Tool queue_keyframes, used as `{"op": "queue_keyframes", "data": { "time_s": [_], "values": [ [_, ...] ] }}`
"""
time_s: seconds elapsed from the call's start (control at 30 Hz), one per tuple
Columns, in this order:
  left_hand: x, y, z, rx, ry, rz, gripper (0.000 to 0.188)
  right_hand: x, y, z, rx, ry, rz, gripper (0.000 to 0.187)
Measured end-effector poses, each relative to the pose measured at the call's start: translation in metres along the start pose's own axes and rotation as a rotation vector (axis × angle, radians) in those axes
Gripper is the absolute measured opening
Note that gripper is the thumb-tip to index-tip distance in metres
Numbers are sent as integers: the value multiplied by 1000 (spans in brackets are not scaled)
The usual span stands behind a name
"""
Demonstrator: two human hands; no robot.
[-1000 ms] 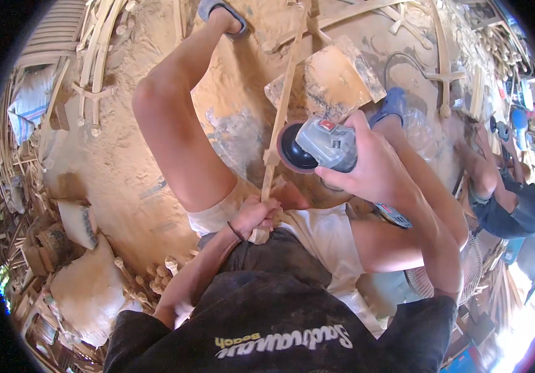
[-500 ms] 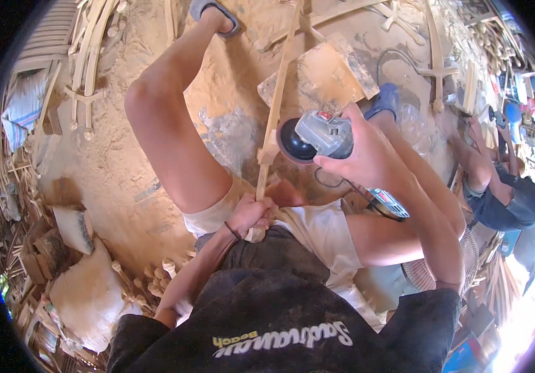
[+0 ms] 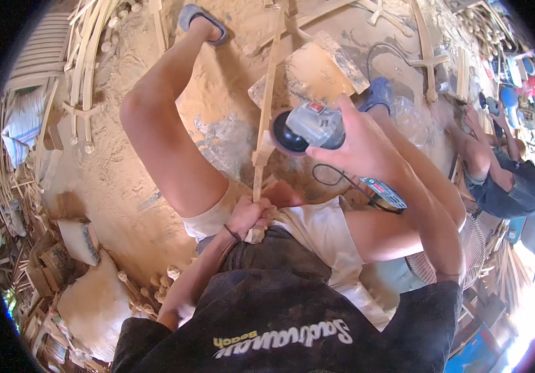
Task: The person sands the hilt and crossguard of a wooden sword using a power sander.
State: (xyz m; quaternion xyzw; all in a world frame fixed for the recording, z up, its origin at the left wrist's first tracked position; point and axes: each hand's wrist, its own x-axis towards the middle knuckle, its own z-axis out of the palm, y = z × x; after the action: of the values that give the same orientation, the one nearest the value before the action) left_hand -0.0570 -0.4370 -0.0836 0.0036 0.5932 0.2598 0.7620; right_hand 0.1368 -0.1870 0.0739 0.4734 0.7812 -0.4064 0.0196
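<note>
My left hand is closed around the handle of a pale wooden sword at my lap, its pommel showing below the fist. The blade points away from me, over the left part of a dusty slab. My right hand grips the grey body of an angle grinder. The grinder's black round disc is at the sword's right side, just beyond the crossguard; whether it touches the wood I cannot tell.
Sawdust covers the ground around the slab. More wooden swords lie at the far left and far right. A fan stands by my right thigh, near the grinder's cable. Another person sits at the right.
The grinder has shifted slightly away from me along the sword, from beside the crossguard toward the blade. My left hand keeps its hold. The whole view has tilted a little.
</note>
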Motion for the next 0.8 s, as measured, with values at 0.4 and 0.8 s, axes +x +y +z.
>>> {"op": "queue_keyframes", "data": {
  "time_s": [0.4, 0.8],
  "values": [
    [-41, -12, -5, 409, -95, 511, 49, -11, 28, -23, 262, 340, 190, 85],
    [-226, 162, 4, 757, 835, 1728, 39, -67, -1, -102, 1127, 744, -38, 59]
  ]
}}
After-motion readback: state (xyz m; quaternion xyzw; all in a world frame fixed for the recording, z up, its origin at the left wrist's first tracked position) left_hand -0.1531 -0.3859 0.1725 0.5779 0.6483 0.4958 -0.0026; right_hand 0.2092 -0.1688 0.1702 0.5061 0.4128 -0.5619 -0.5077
